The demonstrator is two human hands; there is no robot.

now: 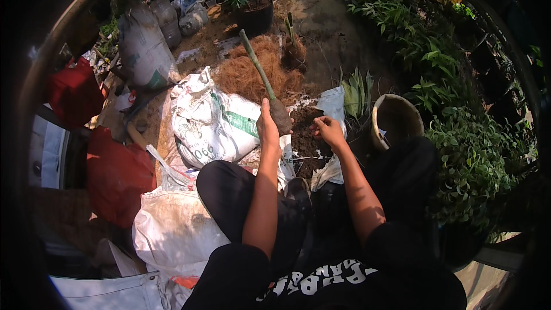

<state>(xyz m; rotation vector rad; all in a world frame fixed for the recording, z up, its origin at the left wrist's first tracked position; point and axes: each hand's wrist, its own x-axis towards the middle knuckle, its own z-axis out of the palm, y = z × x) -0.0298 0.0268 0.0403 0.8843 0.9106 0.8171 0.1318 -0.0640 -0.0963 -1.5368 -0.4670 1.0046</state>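
While sitting low over the dark soil (303, 141), holds a long green stem (256, 63) in the left hand (267, 129), fingers closed fully around its lower end, just above the brown root clump (281, 116). Keeps the stem tilted up and to the left, probably so as to let the clump hang free over the soil without crushing it. Reaches with the right hand (329, 129) to the soil just beside the clump, fingers bent and drawn together, perhaps on a pinch of soil; cannot tell for sure. Works from an open white sack (333, 103) with edges folded down, likely for easy reach in front of the knees. Has a full white sack (212, 123) on the left, near a heap of brown coconut fibre (252, 75), and a beige pot (396, 118) on the right, close at hand among green plants (470, 155).
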